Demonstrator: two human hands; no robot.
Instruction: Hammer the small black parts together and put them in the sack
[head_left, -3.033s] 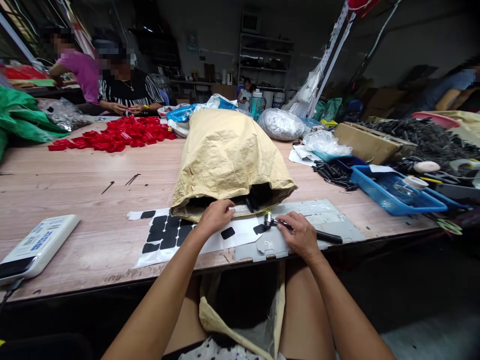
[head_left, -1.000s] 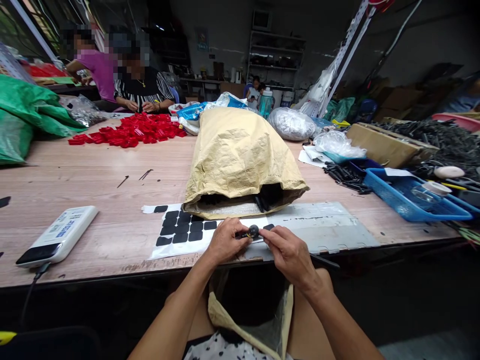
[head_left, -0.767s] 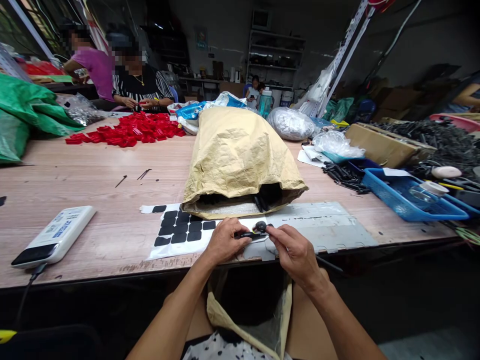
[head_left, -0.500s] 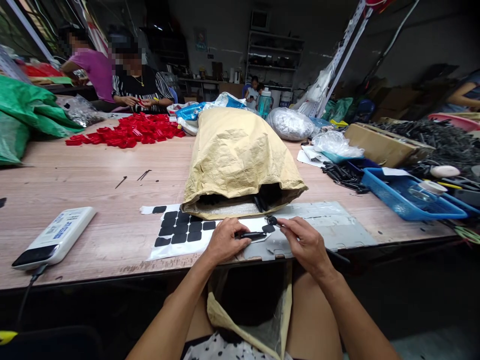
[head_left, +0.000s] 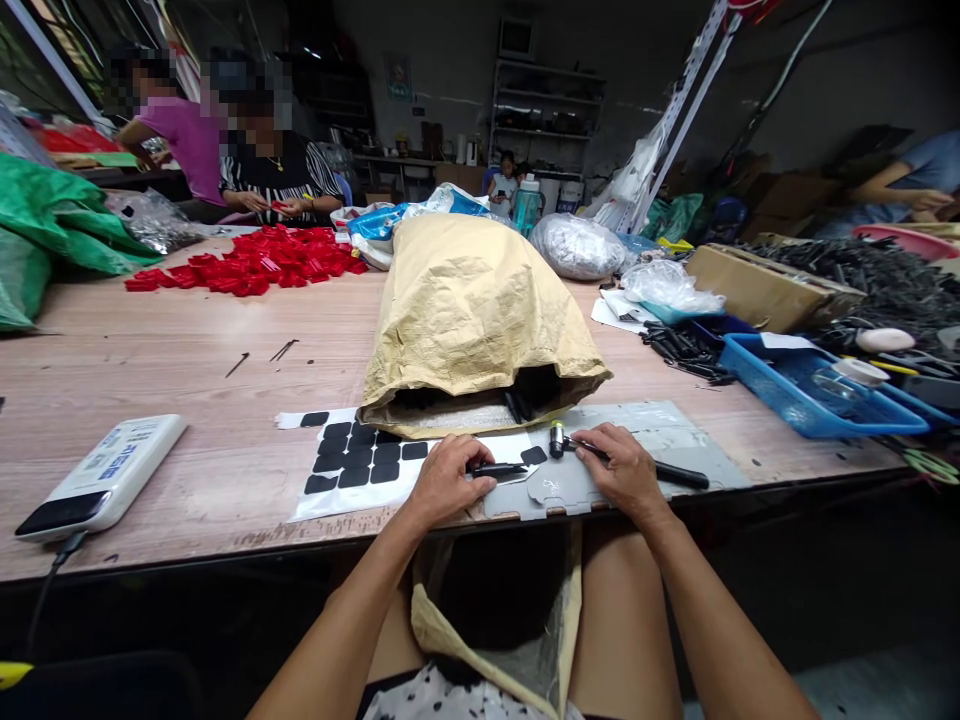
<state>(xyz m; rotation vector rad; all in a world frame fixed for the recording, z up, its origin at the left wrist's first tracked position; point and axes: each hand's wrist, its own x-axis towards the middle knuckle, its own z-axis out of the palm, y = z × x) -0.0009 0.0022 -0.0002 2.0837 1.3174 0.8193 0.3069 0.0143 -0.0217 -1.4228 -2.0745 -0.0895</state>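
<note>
- Black and slim, the part (head_left: 499, 468) lies on the grey mat (head_left: 660, 440) at the near edge of the table (head_left: 187, 400). Its long axis runs left to right, just in front of the mouth of the sack (head_left: 472, 310).
- Your left hand (head_left: 446, 482) is on the part's left end, with the fingers drawn in narrow and pinching it down flat. The right end sticks out bare toward your other hand.
- Your right hand (head_left: 626, 468) is closed round the handle of the hammer (head_left: 556, 438), close behind the head. The rest of the handle runs out to the right past your wrist, low over the mat.
- The hammer head sits just right of the part's free end and a little beyond it, near but not touching. One loose black square (head_left: 533, 455) lies between them.
- Your right hand is the nearer one to that free end; your left covers the other end.
- Left of your left hand, a white sheet (head_left: 315, 495) carries a block of black squares, and its far edge is tucked under the sack.
- Well apart from your hands are a white device (head_left: 101, 480) at far left, red pieces (head_left: 247, 265) beyond it with people (head_left: 270, 175) seated there, and a blue tray (head_left: 810, 400) to your right.
</note>
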